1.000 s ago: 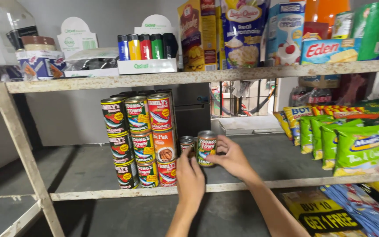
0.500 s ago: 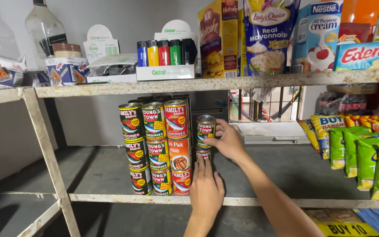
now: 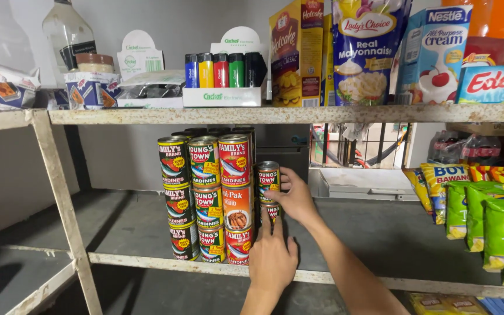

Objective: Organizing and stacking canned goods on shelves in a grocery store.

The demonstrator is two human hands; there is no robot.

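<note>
My right hand (image 3: 296,196) grips a green-and-red can (image 3: 268,178) set on top of another can (image 3: 273,213), just right of the stacked cans (image 3: 206,198) on the middle shelf (image 3: 392,245). Below it, my left hand (image 3: 272,255) rests its fingertips against the lower can, which is mostly hidden behind both hands. The stack stands three cans high in several columns, red and green labels facing out.
Green snack bags (image 3: 485,221) stand at the shelf's right end. The top shelf (image 3: 298,114) carries a box of coloured lighters (image 3: 223,79), tall food packets (image 3: 368,52), small boxes and a glass bottle (image 3: 68,38). A rusty white upright post (image 3: 59,198) stands at left.
Both hands moved left toward the stack with the two cans. The right hand lifted its can and set it above the lower one. The view shifted left.
</note>
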